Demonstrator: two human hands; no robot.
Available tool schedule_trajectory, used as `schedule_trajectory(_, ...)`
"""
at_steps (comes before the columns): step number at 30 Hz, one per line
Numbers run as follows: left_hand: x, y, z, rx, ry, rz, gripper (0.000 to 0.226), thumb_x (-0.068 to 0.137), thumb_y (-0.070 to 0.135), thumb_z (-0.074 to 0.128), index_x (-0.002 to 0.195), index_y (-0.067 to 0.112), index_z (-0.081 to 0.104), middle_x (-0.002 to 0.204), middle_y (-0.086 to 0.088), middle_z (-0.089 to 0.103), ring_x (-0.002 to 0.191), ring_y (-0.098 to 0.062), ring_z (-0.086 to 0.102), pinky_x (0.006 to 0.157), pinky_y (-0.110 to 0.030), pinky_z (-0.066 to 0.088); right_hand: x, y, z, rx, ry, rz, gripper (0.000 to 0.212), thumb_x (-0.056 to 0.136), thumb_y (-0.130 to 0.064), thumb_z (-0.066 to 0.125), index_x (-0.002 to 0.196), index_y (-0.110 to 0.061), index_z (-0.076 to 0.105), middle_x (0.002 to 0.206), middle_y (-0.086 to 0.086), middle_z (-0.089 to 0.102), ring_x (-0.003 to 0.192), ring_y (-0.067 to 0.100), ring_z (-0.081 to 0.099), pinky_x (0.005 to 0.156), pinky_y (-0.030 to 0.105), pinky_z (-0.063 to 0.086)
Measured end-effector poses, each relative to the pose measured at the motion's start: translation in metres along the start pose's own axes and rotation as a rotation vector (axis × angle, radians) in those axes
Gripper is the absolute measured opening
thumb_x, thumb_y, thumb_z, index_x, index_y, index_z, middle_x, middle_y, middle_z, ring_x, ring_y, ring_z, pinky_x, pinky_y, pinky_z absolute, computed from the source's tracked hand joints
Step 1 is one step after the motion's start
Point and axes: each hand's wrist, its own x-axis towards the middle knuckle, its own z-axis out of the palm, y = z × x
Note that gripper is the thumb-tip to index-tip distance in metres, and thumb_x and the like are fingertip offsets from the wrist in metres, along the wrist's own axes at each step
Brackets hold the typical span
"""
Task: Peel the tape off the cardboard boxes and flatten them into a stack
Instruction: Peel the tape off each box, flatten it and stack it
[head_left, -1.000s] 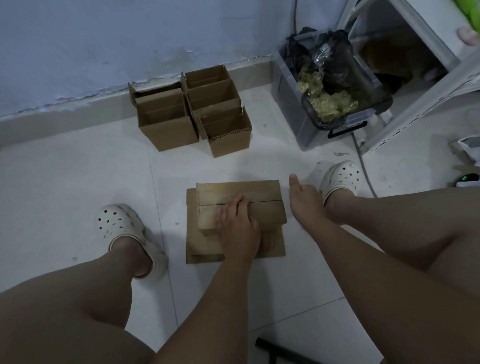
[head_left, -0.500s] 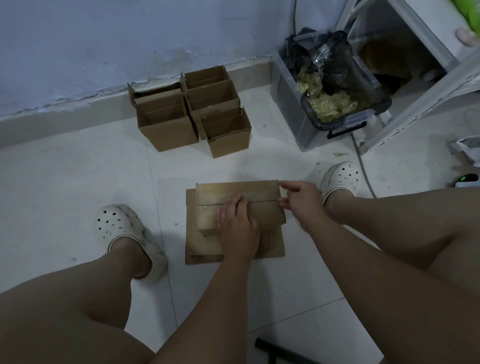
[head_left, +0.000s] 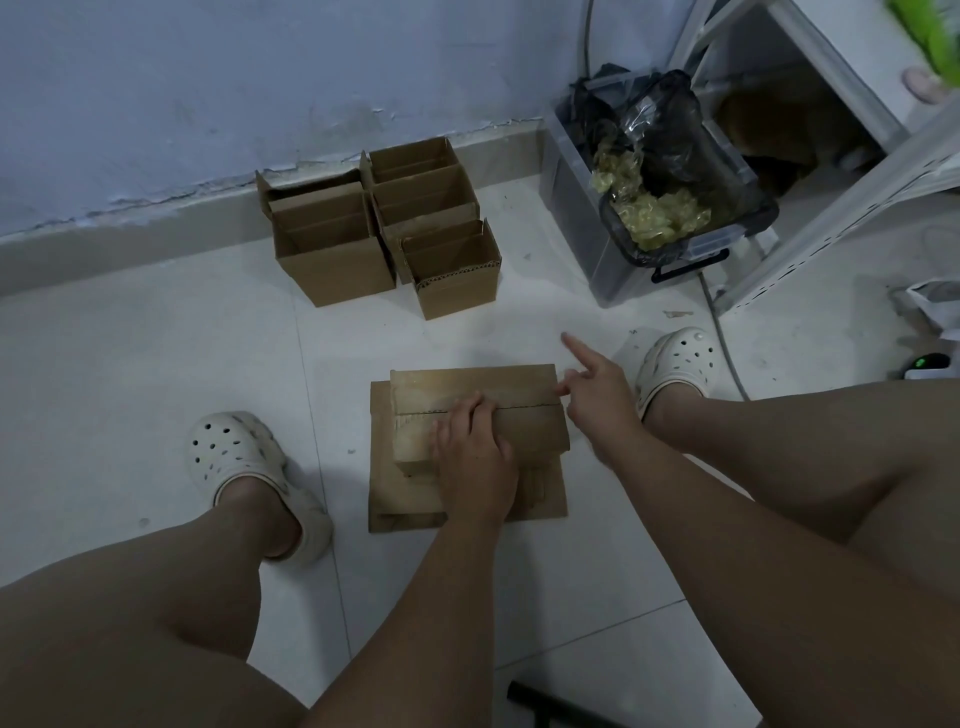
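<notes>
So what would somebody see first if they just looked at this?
Two hands in the middle: the left hand presses a cardboard box onto flattened cardboard, and the right hand touches its right end. Open boxes wait by the wall, near a bin of crumpled tape.

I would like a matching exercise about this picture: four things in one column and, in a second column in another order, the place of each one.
Column one
1. left hand
2. right hand
3. open boxes
4. crumpled tape

Column two
a. on the floor against the wall
b. at the right end of the closed box
c. inside the grey bin
d. flat on top of the closed box

Right pairs: 1-d, 2-b, 3-a, 4-c
</notes>
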Motion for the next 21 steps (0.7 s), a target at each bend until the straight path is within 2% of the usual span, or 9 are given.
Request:
schedule_trajectory(2, 0.0002, 0.0, 0.0, -0.002, 0.007, -0.001, 0.041, 0.088, 0.014, 0.049, 0.129, 0.017, 0.053, 0.14, 0.001, 0.045, 0.131, -0.017, 0.036, 0.116, -0.034, 0.013, 0.0027, -0.0002, -0.0001, -0.094, 0.067, -0.002, 0.043, 0.093, -0.005, 0.035, 0.114, -0.024, 0.068, 0.095, -0.005, 0.056, 0.074, 0.008, 0.049, 0.068, 0.025, 0.045)
schedule_trajectory(5, 0.0005, -0.0003, 0.0005, 0.0, 0.01, -0.003, 0.041, 0.088, 0.014, 0.05, 0.129, 0.018, 0.053, 0.14, 0.001, 0.045, 0.131, -0.017, 0.036, 0.116, -0.034, 0.013, 0.0033, -0.0033, 0.0, -0.264, 0.098, 0.041, 0.032, 0.096, -0.02, 0.036, 0.09, -0.014, 0.066, 0.086, -0.004, 0.052, 0.075, 0.013, 0.047, 0.064, 0.027, 0.037)
schedule_trajectory(7, 0.0004, -0.0005, 0.0013, -0.008, 0.012, -0.004, 0.041, 0.088, 0.014, 0.051, 0.129, 0.018, 0.053, 0.139, 0.001, 0.046, 0.131, -0.018, 0.037, 0.116, -0.034, 0.013, 0.0033, -0.0056, 0.0019, -0.154, 0.057, 0.144, 0.031, 0.094, -0.03, 0.04, 0.092, -0.008, 0.062, 0.082, 0.003, 0.05, 0.074, 0.018, 0.045, 0.06, 0.028, 0.033)
schedule_trajectory(9, 0.0008, -0.0006, 0.0021, -0.01, 0.009, -0.007, 0.041, 0.089, 0.015, 0.051, 0.129, 0.018, 0.053, 0.139, 0.001, 0.046, 0.13, -0.018, 0.037, 0.116, -0.035, 0.013, 0.0028, -0.0048, 0.0038, -0.07, 0.002, 0.223, 0.021, 0.092, -0.018, 0.044, 0.108, -0.016, 0.058, 0.112, 0.01, 0.052, 0.078, 0.017, 0.045, 0.057, 0.025, 0.033)
schedule_trajectory(10, 0.001, -0.0005, 0.0025, -0.007, 0.007, -0.01, 0.041, 0.089, 0.015, 0.051, 0.129, 0.019, 0.053, 0.139, 0.001, 0.046, 0.13, -0.017, 0.037, 0.116, -0.035, 0.014, 0.0036, -0.002, 0.004, -0.082, -0.021, 0.208, 0.034, 0.092, -0.01, 0.044, 0.123, -0.019, 0.054, 0.131, 0.009, 0.045, 0.08, 0.014, 0.046, 0.056, 0.022, 0.035)
schedule_trajectory(12, 0.0014, -0.0003, 0.0029, -0.002, 0.005, -0.015, 0.041, 0.089, 0.015, 0.05, 0.129, 0.019, 0.052, 0.139, 0.002, 0.046, 0.131, -0.017, 0.036, 0.116, -0.036, 0.015, 0.0039, 0.0016, 0.0034, -0.141, -0.016, 0.134, 0.049, 0.094, -0.003, 0.046, 0.14, -0.018, 0.043, 0.15, 0.005, 0.03, 0.101, 0.017, 0.051, 0.074, 0.023, 0.048)
schedule_trajectory(15, 0.0013, -0.0004, 0.0032, -0.013, 0.008, -0.01, 0.042, 0.087, 0.014, 0.051, 0.129, 0.018, 0.053, 0.139, 0.001, 0.046, 0.13, -0.018, 0.036, 0.116, -0.037, 0.017, 0.0033, 0.0019, 0.0033, -0.207, 0.021, 0.013, 0.048, 0.096, -0.007, 0.05, 0.142, -0.01, 0.041, 0.155, 0.009, 0.027, 0.137, 0.026, 0.036, 0.112, 0.034, 0.033)
schedule_trajectory(17, 0.001, -0.0003, 0.003, -0.014, 0.01, -0.013, 0.042, 0.087, 0.014, 0.051, 0.129, 0.018, 0.053, 0.139, 0.001, 0.046, 0.131, -0.018, 0.036, 0.116, -0.037, 0.016, 0.0021, 0.0004, 0.004, -0.126, 0.032, -0.007, 0.045, 0.099, -0.012, 0.045, 0.143, -0.011, 0.04, 0.147, 0.011, 0.041, 0.123, 0.026, 0.053, 0.105, 0.039, 0.044)
schedule_trajectory(21, 0.0015, 0.0003, 0.003, -0.004, 0.014, -0.015, 0.042, 0.088, 0.014, 0.051, 0.129, 0.018, 0.052, 0.14, 0.002, 0.045, 0.131, -0.017, 0.035, 0.116, -0.036, 0.014, -0.0031, -0.0048, 0.0047, 0.059, 0.072, 0.027, 0.038, 0.101, -0.021, 0.042, 0.138, -0.019, 0.034, 0.098, 0.0, 0.065, 0.057, 0.013, 0.066, 0.062, 0.028, 0.057)
